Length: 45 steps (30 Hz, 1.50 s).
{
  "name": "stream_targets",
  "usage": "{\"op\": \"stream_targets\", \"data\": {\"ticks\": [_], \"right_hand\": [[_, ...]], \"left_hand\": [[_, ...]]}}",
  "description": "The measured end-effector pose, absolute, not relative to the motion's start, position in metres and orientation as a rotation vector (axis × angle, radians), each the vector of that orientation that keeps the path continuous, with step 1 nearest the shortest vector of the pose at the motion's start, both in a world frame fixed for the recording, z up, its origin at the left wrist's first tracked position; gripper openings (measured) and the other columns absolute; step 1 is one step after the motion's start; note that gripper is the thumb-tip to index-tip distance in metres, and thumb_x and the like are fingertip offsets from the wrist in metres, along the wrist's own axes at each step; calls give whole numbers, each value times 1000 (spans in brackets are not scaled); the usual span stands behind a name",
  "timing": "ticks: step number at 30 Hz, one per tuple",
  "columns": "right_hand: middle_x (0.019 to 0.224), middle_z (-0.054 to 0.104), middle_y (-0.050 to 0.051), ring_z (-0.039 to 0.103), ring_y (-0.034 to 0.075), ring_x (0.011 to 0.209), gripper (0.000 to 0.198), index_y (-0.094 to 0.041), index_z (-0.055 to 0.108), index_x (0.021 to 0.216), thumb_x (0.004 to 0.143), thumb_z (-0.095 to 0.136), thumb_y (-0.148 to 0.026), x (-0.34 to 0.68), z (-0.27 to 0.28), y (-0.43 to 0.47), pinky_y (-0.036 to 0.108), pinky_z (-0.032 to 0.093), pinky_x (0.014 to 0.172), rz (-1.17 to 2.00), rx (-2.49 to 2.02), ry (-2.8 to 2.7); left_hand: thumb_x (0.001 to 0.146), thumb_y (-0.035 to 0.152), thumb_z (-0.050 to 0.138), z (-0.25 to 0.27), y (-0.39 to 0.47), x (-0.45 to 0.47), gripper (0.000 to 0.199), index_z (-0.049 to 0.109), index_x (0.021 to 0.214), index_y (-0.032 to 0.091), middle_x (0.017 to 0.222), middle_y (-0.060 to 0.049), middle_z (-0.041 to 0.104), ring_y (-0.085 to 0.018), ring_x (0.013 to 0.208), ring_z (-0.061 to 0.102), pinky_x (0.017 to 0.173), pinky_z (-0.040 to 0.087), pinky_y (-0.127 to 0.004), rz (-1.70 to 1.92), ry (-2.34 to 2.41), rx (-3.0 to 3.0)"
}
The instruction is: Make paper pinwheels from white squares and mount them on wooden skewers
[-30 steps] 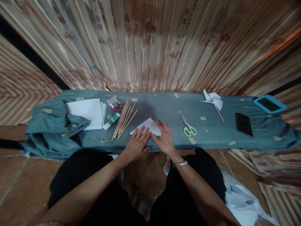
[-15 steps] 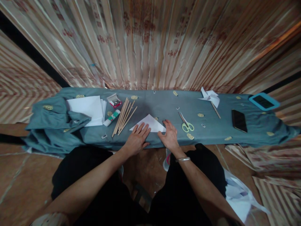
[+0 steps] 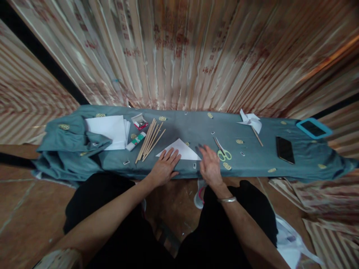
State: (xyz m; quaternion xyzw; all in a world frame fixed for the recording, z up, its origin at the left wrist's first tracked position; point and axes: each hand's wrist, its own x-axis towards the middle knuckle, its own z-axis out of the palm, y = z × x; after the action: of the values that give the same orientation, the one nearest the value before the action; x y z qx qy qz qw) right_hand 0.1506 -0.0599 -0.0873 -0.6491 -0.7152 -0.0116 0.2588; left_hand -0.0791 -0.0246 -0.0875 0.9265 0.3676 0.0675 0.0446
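Note:
A sheet of white paper folded into a triangle (image 3: pixel 183 150) lies on the cloth-covered table, its point facing away from me. My left hand (image 3: pixel 166 166) rests flat on its left part, fingers spread. Just off the triangle's right corner is my right hand (image 3: pixel 209 164), a little blurred, with its fingers partly extended and nothing seen in them. Close to the right hand's far side lie scissors (image 3: pixel 223 154) with light green handles. Left of the paper, several thin wooden sticks (image 3: pixel 150 141) lie in a loose bundle.
At the left are a stack of white paper (image 3: pixel 106 129), a green-and-white box (image 3: pixel 136 141) and a small open red-and-white box (image 3: pixel 139 121) of metal pieces. To the right lie a paper pinwheel (image 3: pixel 251 119), a black phone (image 3: pixel 285 149) and a blue-framed tablet (image 3: pixel 314 128). A curtain (image 3: pixel 179 56) hangs behind.
My right hand has slid right, off the triangle's corner. My left hand stays on the paper. The whole view has shifted slightly.

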Motion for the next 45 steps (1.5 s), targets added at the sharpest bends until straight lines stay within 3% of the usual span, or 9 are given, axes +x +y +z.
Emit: {"op": "stream_targets", "data": {"ticks": [5, 18, 24, 30, 38, 45], "right_hand": [[139, 57, 15, 49, 29, 125, 52, -15, 54, 137, 88, 40, -6, 119, -83, -66, 45, 44, 103, 55, -1603, -2376], [140, 56, 15, 49, 27, 123, 51, -11, 52, 140, 90, 39, -5, 123, -86, -67, 42, 43, 105, 81, -1601, -2420], [141, 56, 15, 49, 28, 123, 50, -10, 53, 138, 91, 37, -5, 123, -86, -67, 43, 42, 106, 78, -1594, -2430], [141, 56, 15, 50, 28, 122, 51, -9, 53, 139, 90, 37, -3, 123, -89, -67, 43, 43, 105, 62, -1603, -2429], [140, 57, 15, 51, 28, 122, 50, -11, 55, 137, 90, 37, -4, 123, -90, -67, 45, 46, 103, 84, -1588, -2400], [137, 58, 18, 50, 27, 127, 46, -11, 57, 134, 92, 36, -12, 140, -91, -57, 48, 43, 107, 124, -1504, -2134]], "left_hand": [[88, 39, 63, -88, -24, -80, 69, 39, 146, 12, 156, -16, 36, -36, 146, 27, 119, 21, -52, 196, 1108, 2846], [85, 34, 67, -89, -26, -112, 74, 36, 147, 8, 156, -20, 34, -31, 147, 27, 119, 25, -45, 222, 1087, 2829], [88, 33, 61, -87, -28, -133, 65, 38, 145, 12, 154, -19, 39, -27, 145, 33, 117, 27, -44, 274, 1134, 2869], [88, 33, 61, -78, -29, -145, 61, 44, 142, 9, 149, -19, 46, -29, 141, 40, 118, 23, -48, 203, 1145, 2931], [88, 32, 61, -68, -30, -160, 56, 49, 137, 7, 145, -20, 50, -31, 139, 42, 116, 29, -47, 118, 1212, 2960], [93, 31, 52, -68, -46, -164, 37, 58, 123, 10, 141, -20, 54, -29, 137, 45, 116, 33, -51, 366, 1267, 2874]]}}
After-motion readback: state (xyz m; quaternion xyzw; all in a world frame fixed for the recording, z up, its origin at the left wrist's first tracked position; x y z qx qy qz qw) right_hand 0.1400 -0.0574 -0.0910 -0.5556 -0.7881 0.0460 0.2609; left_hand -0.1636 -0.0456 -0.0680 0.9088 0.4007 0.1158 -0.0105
